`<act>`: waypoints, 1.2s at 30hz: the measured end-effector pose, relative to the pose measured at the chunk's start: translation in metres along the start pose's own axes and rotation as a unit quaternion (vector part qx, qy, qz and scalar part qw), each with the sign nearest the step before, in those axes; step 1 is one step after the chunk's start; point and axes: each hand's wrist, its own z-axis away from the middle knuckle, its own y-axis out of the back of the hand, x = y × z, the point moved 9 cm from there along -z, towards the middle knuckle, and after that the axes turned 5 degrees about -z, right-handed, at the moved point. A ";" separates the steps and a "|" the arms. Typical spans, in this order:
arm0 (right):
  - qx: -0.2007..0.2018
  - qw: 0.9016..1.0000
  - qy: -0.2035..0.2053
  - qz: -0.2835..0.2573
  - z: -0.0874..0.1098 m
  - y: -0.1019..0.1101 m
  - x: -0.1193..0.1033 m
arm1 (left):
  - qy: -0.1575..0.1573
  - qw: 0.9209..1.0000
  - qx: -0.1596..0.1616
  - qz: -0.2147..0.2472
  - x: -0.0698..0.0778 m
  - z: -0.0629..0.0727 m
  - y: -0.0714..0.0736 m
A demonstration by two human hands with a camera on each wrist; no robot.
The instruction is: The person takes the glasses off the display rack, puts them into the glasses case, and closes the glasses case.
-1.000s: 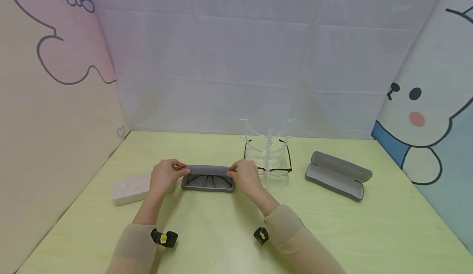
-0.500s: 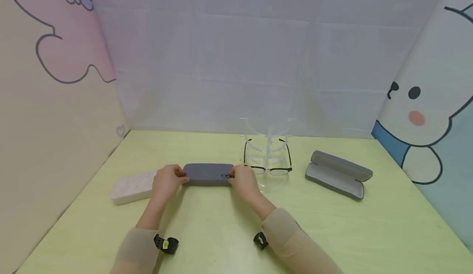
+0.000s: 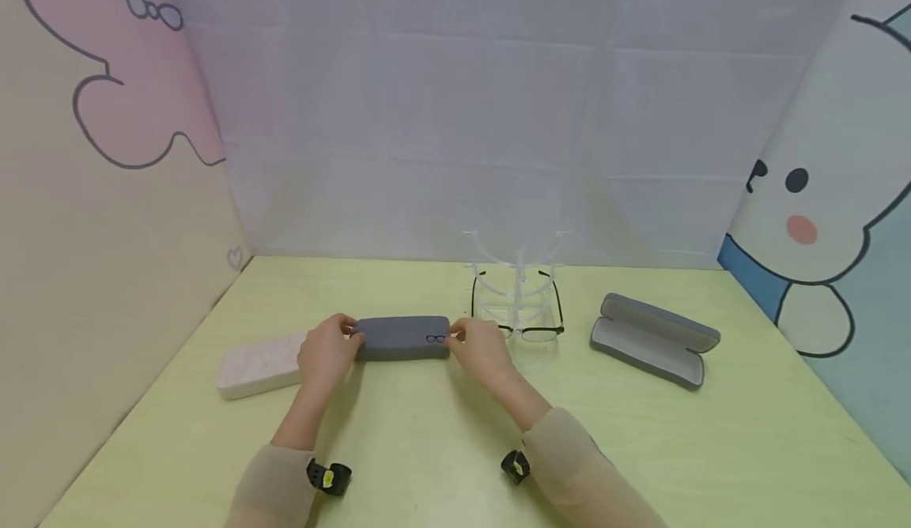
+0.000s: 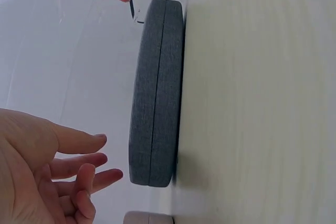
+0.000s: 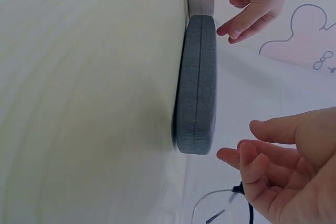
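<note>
A grey glasses case [image 3: 398, 340] lies closed on the table, with a small glasses print at its right end. At its left end is my left hand [image 3: 326, 354], and at its right end my right hand [image 3: 485, 352]. In the left wrist view, a gap shows between my loosely bent left fingers and the case [image 4: 157, 98], whose seam is closed. From the right wrist, my right thumb and fingers are likewise spread apart, just off the end of the case [image 5: 198, 87]. Whatever lies inside the case is hidden.
A pale, marbled case [image 3: 259, 366] lies on the left, partly behind my left hand. Behind my right hand stands a clear display stand [image 3: 518, 295] with black-rimmed glasses [image 3: 541, 333]. An opened grey case [image 3: 649, 346] lies on the right. Walls enclose the table's back and sides.
A second ago the case's lid was partly raised, with glasses visible inside and both hands holding the lid. The lid has come down, and my fingers have let go at both ends.
</note>
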 end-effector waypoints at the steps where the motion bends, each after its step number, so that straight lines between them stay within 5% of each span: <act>1: 0.003 1.000 -0.001 -0.002 0.002 0.004 0.001 | -0.003 1.000 0.005 0.004 0.004 -0.001 0.000; 10: 0.039 0.999 -0.023 -0.001 0.022 0.038 0.022 | -0.074 0.997 0.018 0.032 0.052 0.002 -0.017; 24: 0.114 0.990 -0.088 -0.010 0.040 0.095 0.068 | -0.096 0.986 -0.031 0.130 0.102 0.004 -0.061; 31: 0.175 0.977 -0.114 -0.032 0.039 0.115 0.096 | -0.075 0.984 -0.040 0.159 0.117 0.001 -0.075; 36: 0.158 0.978 -0.135 -0.034 0.038 0.113 0.116 | -0.045 0.984 -0.050 0.165 0.120 0.001 -0.085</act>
